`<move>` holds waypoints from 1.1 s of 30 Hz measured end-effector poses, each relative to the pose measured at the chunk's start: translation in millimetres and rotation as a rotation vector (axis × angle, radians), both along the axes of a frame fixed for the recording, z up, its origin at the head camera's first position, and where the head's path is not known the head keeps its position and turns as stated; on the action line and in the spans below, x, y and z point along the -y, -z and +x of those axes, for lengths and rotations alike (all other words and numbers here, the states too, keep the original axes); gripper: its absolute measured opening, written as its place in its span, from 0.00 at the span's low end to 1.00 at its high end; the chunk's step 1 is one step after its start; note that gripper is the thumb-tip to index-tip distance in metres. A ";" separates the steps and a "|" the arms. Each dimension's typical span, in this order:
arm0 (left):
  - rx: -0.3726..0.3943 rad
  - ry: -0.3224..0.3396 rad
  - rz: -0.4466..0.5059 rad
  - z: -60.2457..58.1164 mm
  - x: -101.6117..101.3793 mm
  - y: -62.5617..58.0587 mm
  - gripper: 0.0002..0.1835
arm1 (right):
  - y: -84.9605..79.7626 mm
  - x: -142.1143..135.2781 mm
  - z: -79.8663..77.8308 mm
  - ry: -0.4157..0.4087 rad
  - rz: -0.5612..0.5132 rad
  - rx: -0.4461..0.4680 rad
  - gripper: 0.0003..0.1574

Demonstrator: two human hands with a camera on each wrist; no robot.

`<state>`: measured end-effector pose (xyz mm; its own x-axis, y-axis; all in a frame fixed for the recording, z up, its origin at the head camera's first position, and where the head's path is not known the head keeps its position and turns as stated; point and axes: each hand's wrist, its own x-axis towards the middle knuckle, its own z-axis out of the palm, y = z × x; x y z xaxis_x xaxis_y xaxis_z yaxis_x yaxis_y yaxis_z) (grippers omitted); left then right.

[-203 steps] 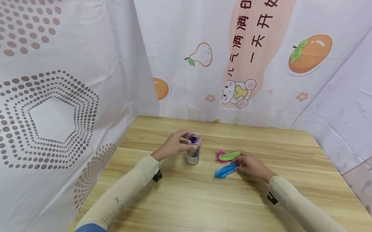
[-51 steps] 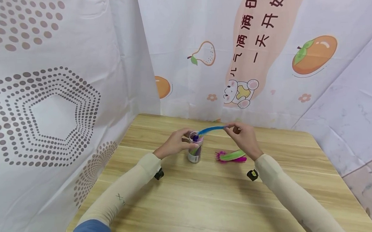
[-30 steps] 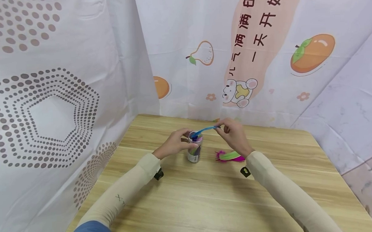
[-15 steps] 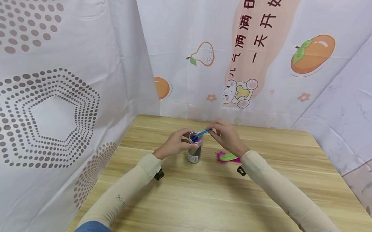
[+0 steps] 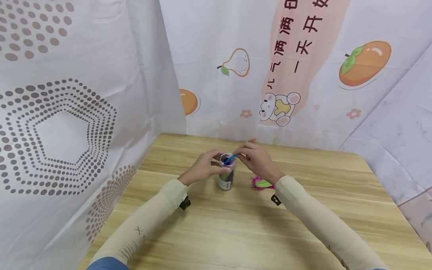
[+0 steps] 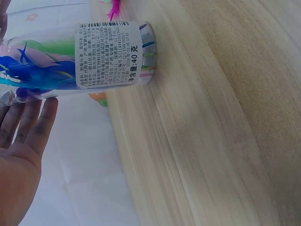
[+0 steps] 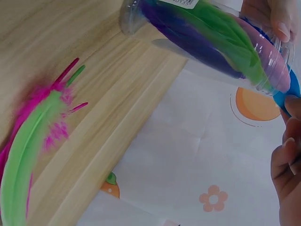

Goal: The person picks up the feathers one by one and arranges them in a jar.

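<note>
A clear plastic jar [image 5: 225,184] with a white label [image 6: 108,54] stands upright on the wooden table. Green, purple and pink feathers [image 7: 211,40] show through its wall, with blue ones visible from the left wrist. My left hand [image 5: 203,166] holds the jar around its upper part, thumb on the near side. At the open mouth, my right hand [image 5: 256,159] pinches one end of a blue feather [image 5: 232,158], whose other end is inside the jar. Below that hand, a green feather [image 7: 26,155] lies over magenta feathers [image 7: 56,134]; my right wrist partly covers them in the head view.
The pale wooden table [image 5: 219,234] extends in front of both arms. A printed white curtain [image 5: 214,91] hangs right behind its far edge, and another patterned curtain [image 5: 64,140] hangs along the left side.
My right hand has picked the blue feather off the table, brought it over the jar and lowered it leftward, sliding it deeper through the mouth. My left hand keeps holding the jar in place.
</note>
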<state>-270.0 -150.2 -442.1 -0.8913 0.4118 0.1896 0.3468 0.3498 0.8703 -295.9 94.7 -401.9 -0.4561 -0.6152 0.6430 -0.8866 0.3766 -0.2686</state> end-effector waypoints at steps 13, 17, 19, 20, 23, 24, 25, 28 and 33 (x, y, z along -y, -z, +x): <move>0.014 0.016 0.027 1.5 -1.3 -3.2 0.27 | -9.5 15.1 2.5 0.005 0.203 0.013 0.07; 0.008 0.024 0.026 2.4 -1.2 -3.8 0.28 | -14.3 20.3 2.5 0.004 0.274 0.027 0.07; 0.000 0.026 0.025 1.8 -1.2 -3.3 0.27 | -15.7 22.6 1.9 -0.002 0.300 0.027 0.07; -0.005 0.027 0.027 -0.4 -0.7 -0.2 0.27 | -16.3 23.9 1.6 -0.009 0.314 0.024 0.07; -0.008 0.034 0.027 -1.7 -0.3 0.6 0.27 | -18.3 27.4 2.1 -0.031 0.341 0.008 0.08; -0.008 0.034 0.025 -1.9 -0.2 0.6 0.27 | -19.3 28.6 2.4 -0.038 0.351 0.003 0.08; -0.007 0.032 0.022 -1.9 -0.1 0.4 0.27 | -20.1 29.7 2.5 -0.046 0.361 -0.003 0.08; -0.008 0.031 0.016 -1.4 0.2 -0.3 0.26 | -22.0 32.4 2.0 -0.067 0.391 -0.012 0.07; -0.001 0.032 0.025 -1.1 0.8 0.0 0.26 | -25.1 35.3 1.2 -0.091 0.445 -0.023 0.08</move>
<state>-271.1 -151.1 -442.1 -0.8777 0.4349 0.2014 0.3585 0.3167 0.8782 -294.6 59.4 -376.8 -0.3756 -0.8713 0.3159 -0.9255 0.3707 -0.0779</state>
